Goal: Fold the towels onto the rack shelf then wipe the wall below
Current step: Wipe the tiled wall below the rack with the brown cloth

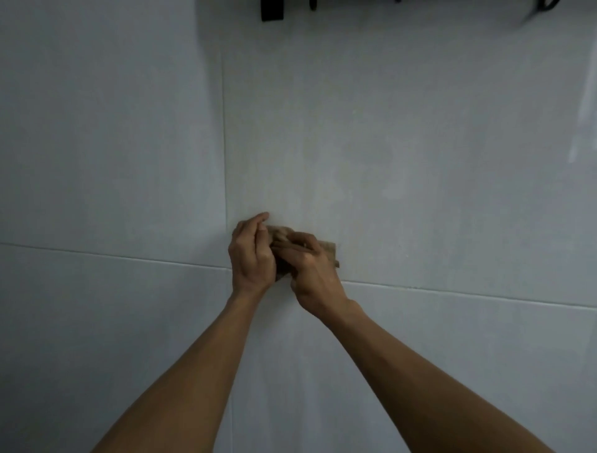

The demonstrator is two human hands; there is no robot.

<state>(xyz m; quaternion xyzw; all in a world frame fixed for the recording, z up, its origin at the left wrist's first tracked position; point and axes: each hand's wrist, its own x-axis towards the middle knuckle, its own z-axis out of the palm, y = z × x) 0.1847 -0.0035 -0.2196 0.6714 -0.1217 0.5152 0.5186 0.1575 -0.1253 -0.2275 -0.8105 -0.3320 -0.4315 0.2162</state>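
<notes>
A small brown cloth (329, 249) lies against the pale tiled wall (403, 161), bunched between both hands. My left hand (250, 255) holds its left end with curled fingers. My right hand (310, 271) covers its middle and right part, fingers bent over it. Only the cloth's top and right corner show. The black rack bracket (272, 9) and the dark underside of the rack (420, 2) sit at the top edge; no towels are visible.
Grout lines cross the wall: a vertical one (223, 129) just left of my hands and a horizontal one (113, 257) at hand height. A light reflection (584, 106) streaks the wall at the far right.
</notes>
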